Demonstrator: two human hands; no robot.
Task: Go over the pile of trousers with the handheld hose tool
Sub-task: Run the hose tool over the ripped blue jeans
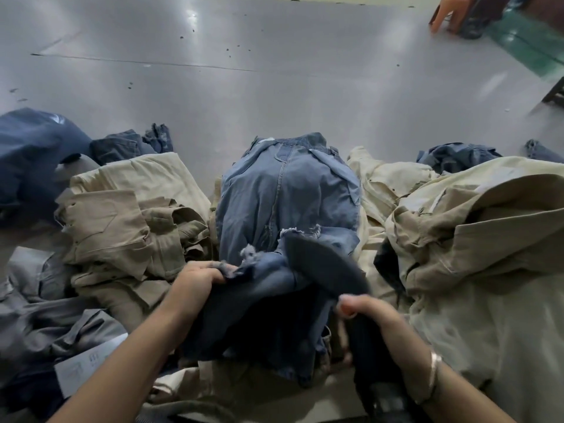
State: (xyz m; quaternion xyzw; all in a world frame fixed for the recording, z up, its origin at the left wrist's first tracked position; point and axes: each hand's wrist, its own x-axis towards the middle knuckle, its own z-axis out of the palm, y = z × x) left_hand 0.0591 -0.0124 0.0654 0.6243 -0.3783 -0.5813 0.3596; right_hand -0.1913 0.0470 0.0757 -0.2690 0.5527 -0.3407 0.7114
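A: So, what lies at the far left?

B: A navy garment sits at the far left of a grey table. Below it lie grey trousers with a white paper tag. Just right of those is a heap of khaki trousers.

A: And the hands?

B: The left hand comes in from below, fingers curled round a frayed hem of blue jeans. The jeans run away from the person up the middle of the pile, waistband at the far end.

A: Where is the tool?

B: The right hand holds a dark tool, thumb and fingers wrapped round its handle. Its dark head rests on the jeans' near end, between the two hands. It is blurred, so I cannot tell its exact shape. A bangle circles that wrist.

A: Further right?

B: More khaki trousers, piled high, with darker denim behind them. At the far top right another person's hand touches the table.
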